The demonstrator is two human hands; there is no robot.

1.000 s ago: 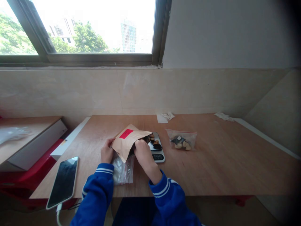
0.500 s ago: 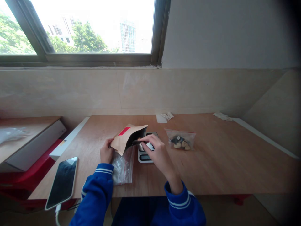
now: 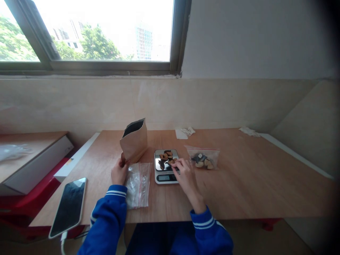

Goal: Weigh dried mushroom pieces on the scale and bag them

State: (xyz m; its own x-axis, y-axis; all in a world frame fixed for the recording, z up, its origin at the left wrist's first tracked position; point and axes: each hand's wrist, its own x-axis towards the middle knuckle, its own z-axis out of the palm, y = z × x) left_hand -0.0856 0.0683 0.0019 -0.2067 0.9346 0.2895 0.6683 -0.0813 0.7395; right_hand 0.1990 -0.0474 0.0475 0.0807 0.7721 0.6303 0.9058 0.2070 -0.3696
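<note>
My left hand [image 3: 119, 172] grips the lower corner of a kraft paper pouch [image 3: 134, 142], which stands upright with its black-lined mouth open. A digital kitchen scale [image 3: 166, 179] has a dark, shiny top carrying several dark and tan food pieces [image 3: 166, 158]. The fingertips of my right hand [image 3: 186, 173] are at the scale's right edge, touching or nearly touching those pieces. Between my hands lies a flat, clear plastic zip bag [image 3: 137, 185]. To the right of the scale, a second zip bag [image 3: 203, 158] holds similar pieces.
A smartphone [image 3: 67, 207] lies near the wooden table's front left edge, with a cable at its lower end. White paper scraps [image 3: 184, 132] sit by the wall. A low shelf [image 3: 32, 156] with plastic on it stands left of the table.
The pouch has swung from tilted over the scale to upright, left of it. My right hand has left the pouch and moved to the scale's right edge. The whole scale now shows.
</note>
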